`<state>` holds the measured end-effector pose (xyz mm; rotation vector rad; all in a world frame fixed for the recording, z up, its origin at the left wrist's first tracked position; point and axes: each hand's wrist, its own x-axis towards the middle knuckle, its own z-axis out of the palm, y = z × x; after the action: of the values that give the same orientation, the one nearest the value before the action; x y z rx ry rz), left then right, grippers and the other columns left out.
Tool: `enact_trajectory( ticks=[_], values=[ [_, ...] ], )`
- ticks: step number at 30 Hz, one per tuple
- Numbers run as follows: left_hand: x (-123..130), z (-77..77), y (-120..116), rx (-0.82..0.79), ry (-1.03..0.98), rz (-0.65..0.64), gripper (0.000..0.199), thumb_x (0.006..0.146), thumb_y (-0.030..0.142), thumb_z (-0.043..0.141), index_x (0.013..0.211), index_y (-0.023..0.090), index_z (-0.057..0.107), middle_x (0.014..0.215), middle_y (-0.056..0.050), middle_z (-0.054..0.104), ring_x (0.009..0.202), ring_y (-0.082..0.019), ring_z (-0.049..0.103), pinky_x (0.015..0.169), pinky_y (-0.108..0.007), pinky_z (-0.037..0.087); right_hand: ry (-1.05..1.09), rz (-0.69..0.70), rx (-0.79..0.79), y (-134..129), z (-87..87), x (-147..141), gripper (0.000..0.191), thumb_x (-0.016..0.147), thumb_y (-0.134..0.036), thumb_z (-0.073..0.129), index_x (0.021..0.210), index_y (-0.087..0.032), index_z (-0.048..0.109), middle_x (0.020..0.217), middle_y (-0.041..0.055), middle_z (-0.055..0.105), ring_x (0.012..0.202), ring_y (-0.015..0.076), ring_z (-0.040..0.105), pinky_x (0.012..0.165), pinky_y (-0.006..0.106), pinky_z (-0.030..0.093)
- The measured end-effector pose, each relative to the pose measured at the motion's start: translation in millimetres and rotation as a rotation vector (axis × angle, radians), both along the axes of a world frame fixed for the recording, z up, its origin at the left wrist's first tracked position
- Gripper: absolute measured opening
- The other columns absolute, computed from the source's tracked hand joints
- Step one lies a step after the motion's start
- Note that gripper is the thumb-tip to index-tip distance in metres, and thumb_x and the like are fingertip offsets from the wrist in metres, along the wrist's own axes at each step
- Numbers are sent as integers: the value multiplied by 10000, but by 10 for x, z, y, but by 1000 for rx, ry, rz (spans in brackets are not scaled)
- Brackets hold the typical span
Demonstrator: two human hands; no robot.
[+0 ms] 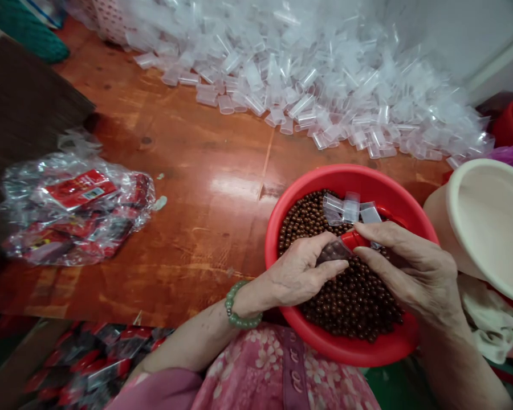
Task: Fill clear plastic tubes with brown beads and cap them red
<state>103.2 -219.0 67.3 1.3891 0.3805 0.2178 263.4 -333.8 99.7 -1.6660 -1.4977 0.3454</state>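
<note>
Over a red basin (349, 173), my left hand (293, 270) grips a clear plastic tube (334, 251) filled with dark brown balls. The thumb and fingers of my right hand (414, 270) pinch a red cap (354, 242) at the tube's right end. Whether the cap is fully seated cannot be made out. Below both hands, loose shiny brown balls (350, 310) fill much of the basin. Several clear tubes (350, 208) lie on the balls near the basin's far side, and a red item beside them is partly hidden by my right hand.
A big heap of clear plastic tubes (277, 85) covers the back of the wooden table (205, 193). On the left lies a clear bag (79, 213) of red packets. A cream bucket (453, 205) stands right of the basin. Filled red-capped tubes (96, 367) sit below the table's front edge.
</note>
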Motion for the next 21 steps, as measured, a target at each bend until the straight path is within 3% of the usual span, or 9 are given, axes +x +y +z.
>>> enact_trajectory(
  ticks=[4,9,17,21],
  values=[
    [3,6,6,15,35,-7,107,896,258,559,835,179,523,709,44,469,656,-104,418,631,-246,357,-55,48,-11,37,23,17,455,869,-102,702,1277,-302,688,1144,39,750,1011,206,720,933,351,608],
    [4,18,22,79,53,-13,80,896,250,550,878,172,555,714,39,486,652,-109,423,619,-253,355,-6,91,17,53,8,8,560,851,-51,704,1305,-375,658,1130,-2,756,1002,186,725,939,341,603],
    [-4,-3,36,193,20,-76,117,918,255,540,960,159,593,797,3,614,691,-125,507,674,-271,418,77,25,-103,-8,-69,89,435,877,-119,712,1247,-348,701,1120,-12,770,985,175,746,919,293,614],
    [18,36,45,151,50,-54,85,917,245,540,880,172,563,704,41,520,638,-104,451,621,-249,382,104,-58,-40,-56,-82,51,445,869,-114,719,1232,-370,708,1135,-16,764,1014,187,736,955,330,600]
  ],
)
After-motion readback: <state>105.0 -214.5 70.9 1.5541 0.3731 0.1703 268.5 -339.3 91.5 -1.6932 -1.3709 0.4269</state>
